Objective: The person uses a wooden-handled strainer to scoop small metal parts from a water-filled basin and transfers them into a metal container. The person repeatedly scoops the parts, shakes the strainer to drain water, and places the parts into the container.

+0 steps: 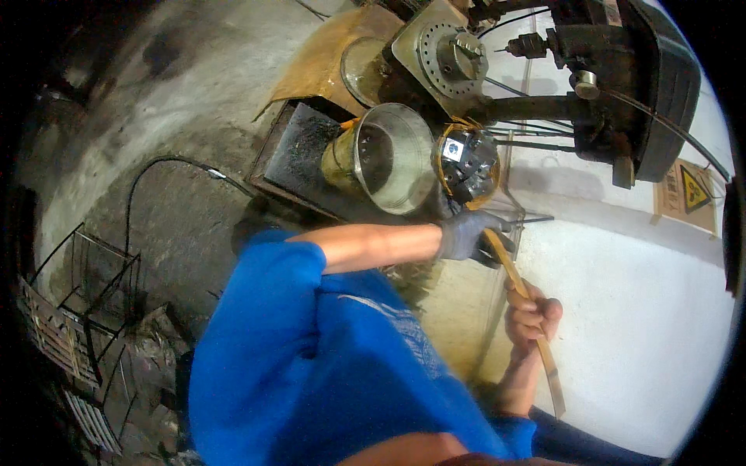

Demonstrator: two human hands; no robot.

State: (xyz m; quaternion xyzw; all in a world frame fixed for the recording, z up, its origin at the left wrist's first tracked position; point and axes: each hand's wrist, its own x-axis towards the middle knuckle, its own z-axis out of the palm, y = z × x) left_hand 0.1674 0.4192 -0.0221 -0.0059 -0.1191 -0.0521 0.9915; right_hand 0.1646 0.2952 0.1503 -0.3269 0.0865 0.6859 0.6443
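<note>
My left hand (464, 236), in a dark grey glove, is closed at the upper end of a long, flat, yellowish-brown strip (509, 269). Lower down the same strip, my bare right hand (532, 312) wraps its fingers round it, palm side showing. The strip slants from the glove down to the right, and its lower end sticks out past my right hand. Just beyond the glove is a round container (440, 172) with an orange-yellow edge, filled with dark metal-looking pieces (475, 172). A white label with a dark mark lies among them.
A pale metal bucket (398, 194) stands beside the container, on a dark bench (299, 155). Beyond it are a drilling machine's round table (435, 58) and chuck (528, 46). A white wall (637, 303) is at right. Metal racks (58, 326) and a black cable (159, 161) lie left.
</note>
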